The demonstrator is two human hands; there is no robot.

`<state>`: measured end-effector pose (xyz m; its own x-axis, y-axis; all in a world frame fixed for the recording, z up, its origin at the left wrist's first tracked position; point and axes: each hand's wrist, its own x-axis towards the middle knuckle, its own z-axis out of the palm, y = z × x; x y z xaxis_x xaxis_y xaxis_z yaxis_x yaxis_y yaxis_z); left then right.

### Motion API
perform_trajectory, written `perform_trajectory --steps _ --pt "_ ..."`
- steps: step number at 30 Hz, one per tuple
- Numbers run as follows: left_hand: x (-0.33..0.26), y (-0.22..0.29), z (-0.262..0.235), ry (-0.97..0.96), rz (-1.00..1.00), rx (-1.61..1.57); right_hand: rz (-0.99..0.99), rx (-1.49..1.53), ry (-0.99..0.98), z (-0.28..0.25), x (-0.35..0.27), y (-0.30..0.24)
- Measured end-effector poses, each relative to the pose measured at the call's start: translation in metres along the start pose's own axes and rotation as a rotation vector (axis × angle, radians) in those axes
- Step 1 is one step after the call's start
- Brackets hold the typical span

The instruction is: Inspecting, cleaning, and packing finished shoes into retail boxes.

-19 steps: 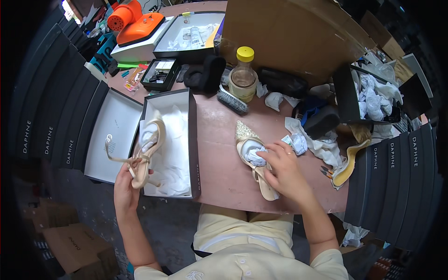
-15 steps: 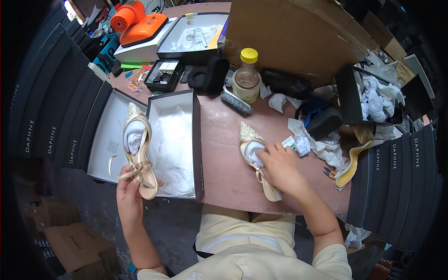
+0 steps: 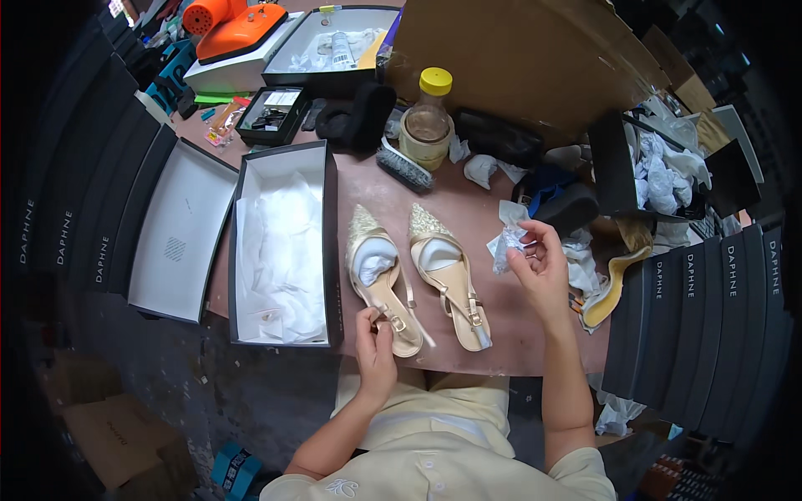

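Paper, white and crumpled, sits pinched in my right hand, thumb and fingers nearly together. Left of that hand, one shoe lies on the table. My left hand, mostly closed, grips the other shoe near its strap, with an open box farther left.

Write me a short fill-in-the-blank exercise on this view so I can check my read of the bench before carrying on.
1. The right hand holds crumpled paper that is ____ in colour.
2. The left hand touches the shoe on the ____ of the pair.
3. The open box lies to the ____ of both shoes.
4. On the bottle, the cap is coloured ____.

Missing words: white; left; left; yellow.
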<state>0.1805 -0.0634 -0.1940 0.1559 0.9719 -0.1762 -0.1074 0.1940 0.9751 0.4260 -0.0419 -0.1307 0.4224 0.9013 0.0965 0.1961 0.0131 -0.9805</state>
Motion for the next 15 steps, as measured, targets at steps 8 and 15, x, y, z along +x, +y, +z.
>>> perform_trajectory --steps 8,15 --pt "-0.039 0.025 -0.007 0.106 0.529 0.552 -0.293 -0.578 -0.118 0.034 -0.007 -0.012" --pt "-0.003 0.065 0.036 -0.517 0.853 1.077 -0.301 -1.091 -0.194 0.042 0.003 0.009"
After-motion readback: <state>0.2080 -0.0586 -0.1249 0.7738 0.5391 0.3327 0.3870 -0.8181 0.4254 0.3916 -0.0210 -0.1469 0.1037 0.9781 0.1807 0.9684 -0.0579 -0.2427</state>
